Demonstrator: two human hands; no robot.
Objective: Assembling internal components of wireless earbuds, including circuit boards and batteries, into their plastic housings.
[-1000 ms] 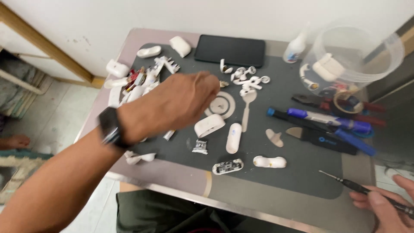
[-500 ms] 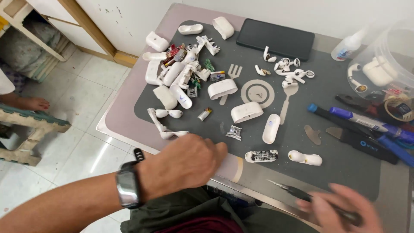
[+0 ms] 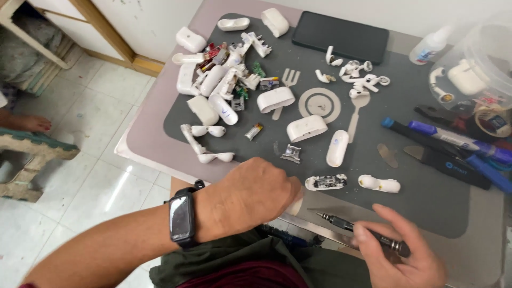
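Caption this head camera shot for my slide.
Left hand grips a white part, right hand holds a screwdriver.

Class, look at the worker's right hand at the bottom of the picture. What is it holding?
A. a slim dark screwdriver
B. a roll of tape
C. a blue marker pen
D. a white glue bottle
A: the right hand grips a slim dark screwdriver, its tip pointing left toward the left hand, at the near edge of the grey mat.

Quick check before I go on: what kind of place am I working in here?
Likely a small electronics repair bench: a dark work mat strewn with opened white earbud cases, and a precision screwdriver in the right hand.
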